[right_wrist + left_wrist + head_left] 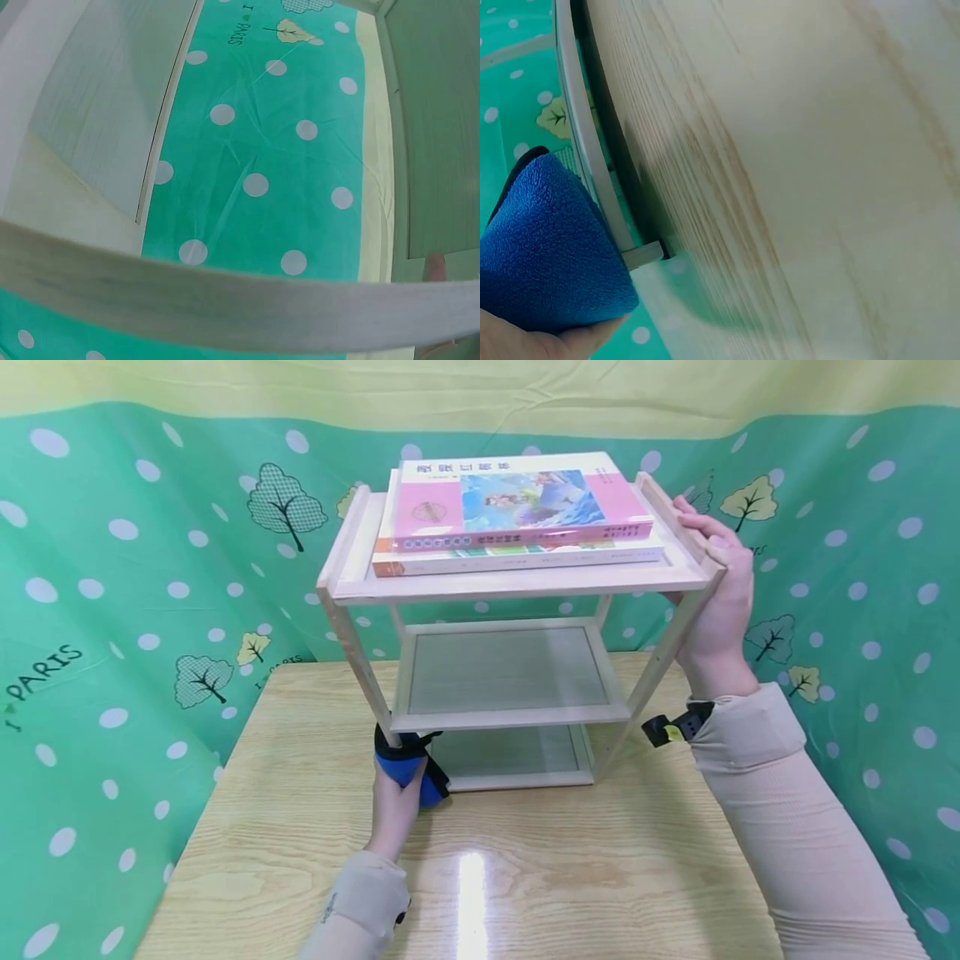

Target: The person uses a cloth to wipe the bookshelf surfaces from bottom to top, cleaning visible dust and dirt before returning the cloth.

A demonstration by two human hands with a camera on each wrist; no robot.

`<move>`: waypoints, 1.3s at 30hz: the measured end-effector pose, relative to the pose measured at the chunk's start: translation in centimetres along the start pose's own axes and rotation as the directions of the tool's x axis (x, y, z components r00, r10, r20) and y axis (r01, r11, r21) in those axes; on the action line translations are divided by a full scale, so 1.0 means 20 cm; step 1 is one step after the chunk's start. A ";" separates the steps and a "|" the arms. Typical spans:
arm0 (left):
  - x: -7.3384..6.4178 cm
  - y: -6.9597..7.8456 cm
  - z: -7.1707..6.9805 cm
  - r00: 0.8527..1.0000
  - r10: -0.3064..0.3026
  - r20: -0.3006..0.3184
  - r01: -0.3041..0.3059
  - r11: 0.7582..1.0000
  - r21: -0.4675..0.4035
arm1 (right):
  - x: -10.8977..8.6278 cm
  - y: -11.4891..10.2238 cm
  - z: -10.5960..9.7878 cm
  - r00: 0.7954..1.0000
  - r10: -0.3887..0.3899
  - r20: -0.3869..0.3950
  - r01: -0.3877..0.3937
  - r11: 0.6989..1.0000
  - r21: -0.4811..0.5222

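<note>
A small three-tier wooden shelf (510, 720) stands on the table. My left hand (397, 810) grips a blue cloth (401, 768) with black edging, wrapped against the lower part of the shelf's front left leg. In the left wrist view the fluffy blue cloth (555, 247) covers most of my fingers, beside the shelf's pale wooden frame (592, 142). Up at the top right, my right hand (720, 585) holds the side rail and leg of the shelf, some fingers hidden behind it. A fingertip (435, 268) shows under the top board in the right wrist view, past the leg (225, 304).
Two stacked books, the upper one pink and white (525, 497), lie on the top tier. The wood-grain table (570, 868) reaches toward me, with a light reflection in front of the shelf. A green dotted curtain (135, 610) hangs behind and at both sides.
</note>
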State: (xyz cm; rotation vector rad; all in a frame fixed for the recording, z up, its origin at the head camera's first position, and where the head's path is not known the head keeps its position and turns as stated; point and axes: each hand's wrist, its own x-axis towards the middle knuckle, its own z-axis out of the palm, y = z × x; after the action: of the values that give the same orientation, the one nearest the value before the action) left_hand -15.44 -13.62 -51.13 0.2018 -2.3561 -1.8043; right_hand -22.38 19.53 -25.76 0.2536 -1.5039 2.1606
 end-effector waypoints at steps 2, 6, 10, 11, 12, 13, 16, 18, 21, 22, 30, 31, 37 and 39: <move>0.00 0.01 0.00 1.000 0.004 -0.002 -0.004 1.000 0.001 | 0.00 0.00 0.00 1.000 0.002 0.000 -0.002 1.000 0.007; 0.00 0.01 0.01 1.000 0.018 -0.011 -0.018 1.000 0.005 | 0.00 0.00 0.00 1.000 0.000 0.002 0.000 1.000 0.022; -0.01 0.02 0.01 1.000 0.010 -0.022 -0.009 1.000 0.018 | 0.01 0.00 0.00 1.000 0.000 -0.001 0.000 0.999 0.044; -0.01 0.03 0.00 1.000 0.005 -0.024 -0.004 1.000 0.026 | 0.01 0.00 0.00 1.000 -0.001 -0.004 0.002 0.999 0.046; -0.01 0.03 0.00 1.000 0.002 -0.019 -0.001 0.999 0.032 | 0.01 0.00 0.00 1.000 -0.002 -0.007 0.003 0.999 0.053; -0.01 0.03 0.00 1.000 0.007 -0.012 -0.006 1.000 0.029 | 0.01 0.00 0.00 1.000 -0.005 -0.009 0.005 0.998 0.056; -0.03 0.03 -0.01 1.000 0.010 0.013 -0.010 1.000 0.027 | 0.01 0.00 0.00 1.000 -0.008 -0.009 0.009 0.999 0.051; -0.04 0.03 -0.02 1.000 0.015 0.024 -0.015 1.000 0.022 | 0.01 0.00 -0.01 1.000 -0.009 -0.009 0.010 0.999 0.041; -0.07 0.03 -0.02 1.000 0.018 0.021 -0.018 0.999 0.032 | 0.00 0.00 0.00 1.000 -0.009 -0.009 0.009 1.000 0.026; -0.07 0.02 -0.01 1.000 0.020 0.017 -0.021 0.999 0.039 | 0.00 0.00 0.00 1.000 -0.010 -0.011 0.010 1.000 0.024; -0.12 0.02 -0.01 0.997 0.058 -0.042 -0.055 0.997 0.057 | 0.00 0.00 0.00 1.000 -0.015 -0.015 0.015 1.000 0.025; -0.13 0.02 -0.01 0.997 0.059 -0.045 -0.056 0.997 0.051 | 0.00 0.00 0.00 1.000 -0.018 -0.014 0.018 1.000 0.026; -0.20 0.05 -0.01 0.998 0.040 -0.048 -0.039 0.999 0.023 | 0.01 0.00 0.00 1.000 -0.022 -0.014 0.022 0.999 0.039; -0.22 0.07 -0.02 0.998 0.036 -0.057 -0.035 0.999 0.028 | 0.01 0.00 0.00 1.000 -0.022 -0.015 0.022 0.999 0.045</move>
State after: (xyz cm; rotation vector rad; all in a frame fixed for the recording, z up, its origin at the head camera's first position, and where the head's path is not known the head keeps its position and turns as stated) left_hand -11.00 -12.64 -49.97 0.2106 -2.3304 -1.7287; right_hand -22.51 19.55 -25.60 0.2676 -1.4389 2.1763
